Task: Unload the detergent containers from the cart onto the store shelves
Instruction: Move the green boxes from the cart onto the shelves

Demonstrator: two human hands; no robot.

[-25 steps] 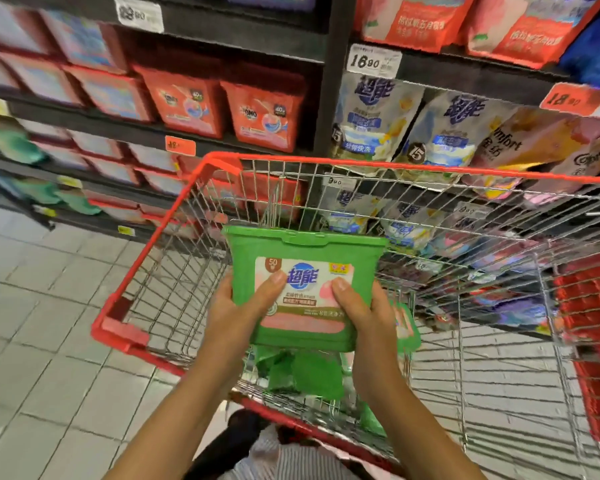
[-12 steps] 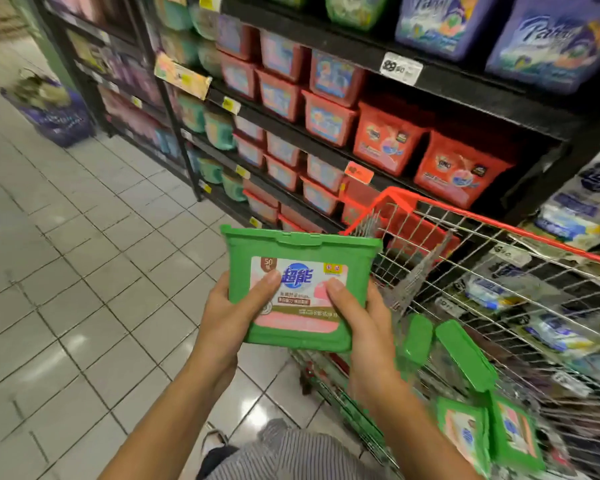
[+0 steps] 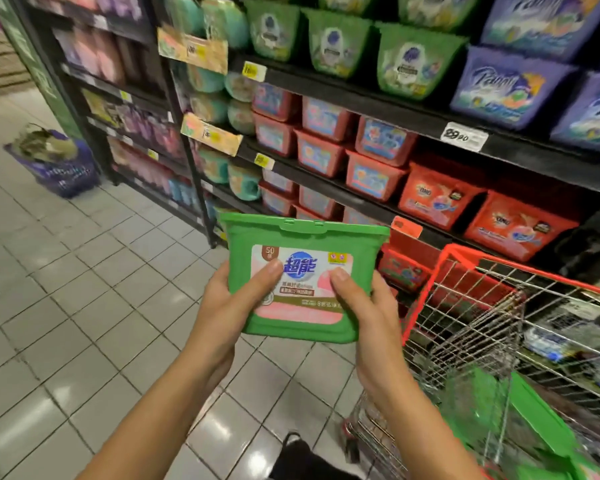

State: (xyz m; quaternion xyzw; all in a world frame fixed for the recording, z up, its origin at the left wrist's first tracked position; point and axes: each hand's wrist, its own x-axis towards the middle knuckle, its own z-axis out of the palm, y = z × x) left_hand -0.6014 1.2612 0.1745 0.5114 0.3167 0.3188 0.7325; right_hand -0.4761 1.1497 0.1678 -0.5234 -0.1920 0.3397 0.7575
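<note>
A green detergent container (image 3: 302, 237) with a pink and white label is held upright in front of me, above the floor and left of the cart. My left hand (image 3: 229, 306) grips its left side, thumb on the label. My right hand (image 3: 368, 306) grips its right side, thumb on the label too. The red wire cart (image 3: 465, 317) stands at the lower right, with more green containers (image 3: 520, 410) lying blurred inside. The store shelves (image 3: 378, 109) rise behind, stocked with green, red and purple tubs.
A purple basket (image 3: 56, 164) full of goods sits on the tiled floor at the far left by the shelf end. Price tags (image 3: 465, 135) hang along the shelf edges. My dark shoe (image 3: 291, 445) shows at the bottom.
The view has swung left from the cart toward the shelves. The container has come out over the floor beside the cart, still held in both hands.
</note>
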